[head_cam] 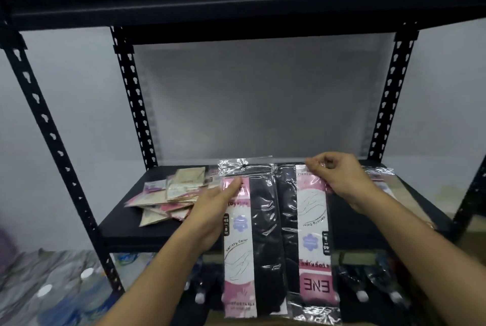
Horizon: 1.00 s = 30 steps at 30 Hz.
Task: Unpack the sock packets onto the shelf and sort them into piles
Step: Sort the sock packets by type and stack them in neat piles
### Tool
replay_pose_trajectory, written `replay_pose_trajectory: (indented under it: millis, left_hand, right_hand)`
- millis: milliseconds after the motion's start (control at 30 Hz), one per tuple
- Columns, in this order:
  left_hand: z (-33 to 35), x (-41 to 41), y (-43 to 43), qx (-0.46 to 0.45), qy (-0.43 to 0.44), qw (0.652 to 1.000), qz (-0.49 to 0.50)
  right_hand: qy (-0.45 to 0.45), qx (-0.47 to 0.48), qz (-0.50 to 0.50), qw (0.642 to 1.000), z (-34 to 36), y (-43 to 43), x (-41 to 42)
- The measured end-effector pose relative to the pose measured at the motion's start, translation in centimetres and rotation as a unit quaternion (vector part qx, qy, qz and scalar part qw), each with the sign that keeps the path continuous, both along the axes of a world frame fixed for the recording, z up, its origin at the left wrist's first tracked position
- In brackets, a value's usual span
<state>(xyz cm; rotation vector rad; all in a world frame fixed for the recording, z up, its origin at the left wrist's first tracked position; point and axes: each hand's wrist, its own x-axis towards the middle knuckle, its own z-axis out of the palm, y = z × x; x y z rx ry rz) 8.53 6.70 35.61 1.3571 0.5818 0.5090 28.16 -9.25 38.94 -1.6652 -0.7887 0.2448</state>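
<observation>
Two long clear packets of black socks with pink-and-white labels hang side by side over the front of the black shelf (157, 231). My left hand (213, 210) grips the left packet (252, 241) by its left edge, thumb on the pink label near the top. My right hand (339, 181) pinches the top end of the right packet (310, 236), which lies upside down relative to the other. A loose pile of small beige and pink packets (171, 194) lies on the shelf at the left. Another clear packet (381, 178) lies behind my right hand, partly hidden.
Black slotted uprights (50, 125) stand at the shelf's corners and an upper shelf (236, 9) hangs overhead. Below the shelf are plastic-wrapped water bottles (52, 289) at the left and more dark sock packets (368, 286) at the right. A pale wall is behind.
</observation>
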Motion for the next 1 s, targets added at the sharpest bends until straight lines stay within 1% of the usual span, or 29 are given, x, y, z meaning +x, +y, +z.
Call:
replay_pose_trajectory:
  millis: [167, 300, 433, 500, 567, 700, 800, 1000]
  left_hand:
    - [-0.1, 0.6, -1.2, -0.018, 0.005, 1.000, -0.025]
    - [-0.4, 0.6, -1.8, -0.013, 0.019, 0.999, -0.036]
    - [-0.6, 0.4, -1.3, -0.007, 0.011, 1.000, -0.004]
    - [-0.8, 0.3, -0.9, -0.020, -0.001, 1.000, 0.024]
    - [-0.9, 0.1, -0.3, -0.038, -0.004, 0.998, 0.052]
    - [-1.2, -0.3, 0.5, -0.056, -0.003, 0.996, 0.068]
    - [-1.6, -0.3, 0.8, -0.066, -0.010, 0.994, 0.084]
    - [-2.3, 0.2, 1.1, -0.079, -0.017, 0.993, 0.087]
  right_hand:
    - [0.041, 0.022, 0.032, 0.998, 0.3, -0.8, -0.6]
    - [0.064, 0.008, 0.056, 0.996, 0.3, -1.8, -0.4]
    - [0.084, 0.020, 0.048, 0.995, 0.6, -3.0, -0.1]
    - [0.093, 0.047, 0.025, 0.994, 0.7, -3.5, 0.1]
    - [0.121, 0.087, 0.000, 0.989, 0.7, -4.0, 0.3]
    - [0.202, 0.150, -0.046, 0.967, 0.0, -5.0, 0.2]
    - [0.258, 0.177, -0.076, 0.947, -1.7, -5.2, 0.1]
    - [0.359, 0.231, -0.140, 0.893, -6.2, -4.4, 0.5]
